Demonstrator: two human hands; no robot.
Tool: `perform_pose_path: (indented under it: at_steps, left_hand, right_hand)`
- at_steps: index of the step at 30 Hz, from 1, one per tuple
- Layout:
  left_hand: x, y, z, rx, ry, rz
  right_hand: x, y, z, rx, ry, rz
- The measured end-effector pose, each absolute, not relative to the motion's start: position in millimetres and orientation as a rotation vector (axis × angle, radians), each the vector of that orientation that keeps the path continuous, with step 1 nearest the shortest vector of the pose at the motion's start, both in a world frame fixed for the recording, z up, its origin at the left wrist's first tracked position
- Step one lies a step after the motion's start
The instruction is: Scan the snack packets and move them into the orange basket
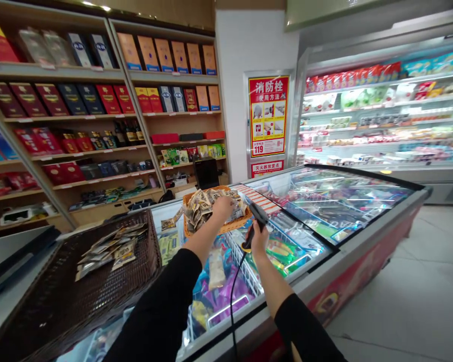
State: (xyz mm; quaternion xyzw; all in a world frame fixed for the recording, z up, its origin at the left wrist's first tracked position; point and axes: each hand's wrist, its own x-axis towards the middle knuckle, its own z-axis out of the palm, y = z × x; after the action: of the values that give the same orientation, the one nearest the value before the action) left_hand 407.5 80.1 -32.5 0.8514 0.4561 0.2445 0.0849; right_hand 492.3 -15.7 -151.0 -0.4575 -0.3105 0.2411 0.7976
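Note:
My left hand [222, 207] reaches over an orange wicker basket [186, 232] heaped with small beige packets [199, 205]. Its fingers are curled among the packets at the right side; what they pinch, if anything, is hidden. In my right hand [259, 240] is a black handheld barcode scanner [258, 215], tilted up to the left toward the basket. The scanner's black cable [232, 296] hangs down toward me. The basket rests on the glass top of a chest freezer [283, 297]. One loose packet [168, 222] lies just left of the basket.
A dark brown woven tray [98, 291] at left holds several flat packets [126, 251]. Behind stand shelves of boxed goods [86, 99] and a black screen [206, 173]. A lit refrigerated display [381, 120] fills the back right. Tiled floor [423, 281] lies right of the freezer.

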Motion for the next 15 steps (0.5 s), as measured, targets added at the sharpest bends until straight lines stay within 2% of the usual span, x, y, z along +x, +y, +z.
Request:
perform_pose_path:
  at_steps: [8, 15]
  left_hand:
    - [425.8, 91.2, -40.1, 2.851, 1.336, 0.499]
    - [416.4, 69.5, -39.5, 3.107, 1.205, 0.574]
  right_hand:
    - [483.8, -10.2, -147.2, -0.968, -0.568, 0.525]
    - [483.1, -11.6, -146.9, -0.989, -0.603, 0.517]
